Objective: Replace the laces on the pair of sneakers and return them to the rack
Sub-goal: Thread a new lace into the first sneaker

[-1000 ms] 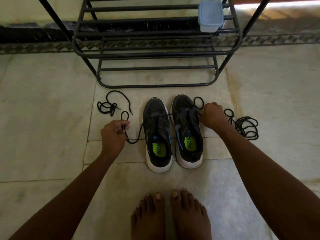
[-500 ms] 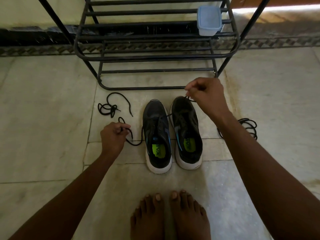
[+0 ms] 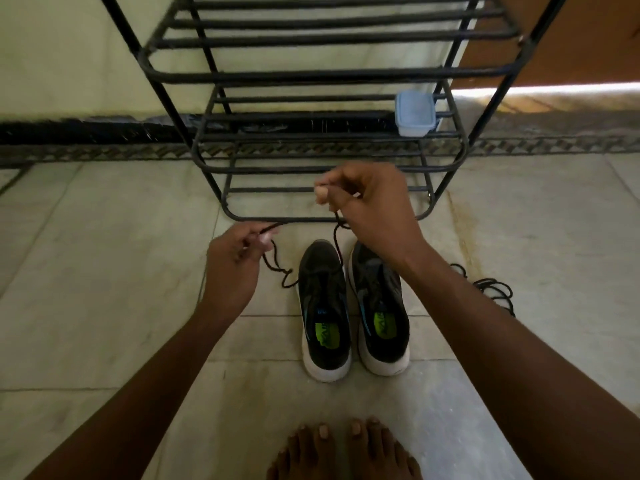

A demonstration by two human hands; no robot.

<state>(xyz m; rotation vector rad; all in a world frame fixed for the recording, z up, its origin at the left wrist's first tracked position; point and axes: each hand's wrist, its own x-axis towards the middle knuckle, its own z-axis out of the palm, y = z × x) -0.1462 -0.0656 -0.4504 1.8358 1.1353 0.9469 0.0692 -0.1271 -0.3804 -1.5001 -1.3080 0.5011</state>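
the rack (image 3: 311, 77) stands beyond my fingers, its black bars running across, and a small blue tub (image 3: 415, 114) sits on a lower shelf past my right hand. the floor (image 3: 104, 271) lies pale under everything. two sneakers (image 3: 353, 306) sit side by side just below my hands, toes toward the rack, heels toward my bare feet (image 3: 343, 452). my right hand (image 3: 374, 206) is raised over the right shoe's toe, thumb and forefinger pinching one end of the lace (image 3: 337, 244), which drops from my fingers down to the shoes. my left hand (image 3: 235, 251) is lower and to the left, fingers curled and pinching the lace's other end, with slack kinked on the floor just right of it. another lace (image 3: 491, 289) lies coiled on the floor behind my right forearm, partly hidden.
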